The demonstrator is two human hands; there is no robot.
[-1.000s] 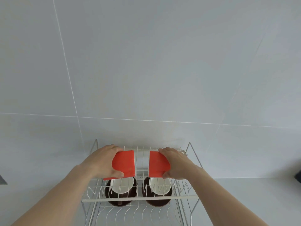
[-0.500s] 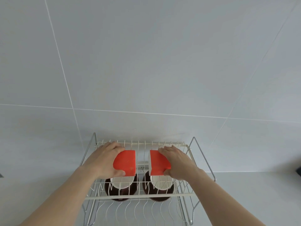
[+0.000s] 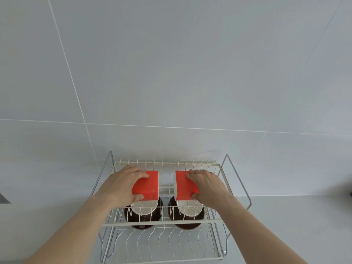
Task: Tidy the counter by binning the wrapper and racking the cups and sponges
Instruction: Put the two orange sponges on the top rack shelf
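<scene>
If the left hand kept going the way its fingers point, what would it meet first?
Probably the back rail of the upper rack tier, just beyond the left hand gripping its orange sponge; the tiled wall lies behind. Depth is hard to judge.

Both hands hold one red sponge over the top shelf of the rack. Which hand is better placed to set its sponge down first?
Neither clearly. The left hand grips the left sponge and the right hand the right sponge, both level over the rack top shelf, above the cups. Probably both together.
</scene>
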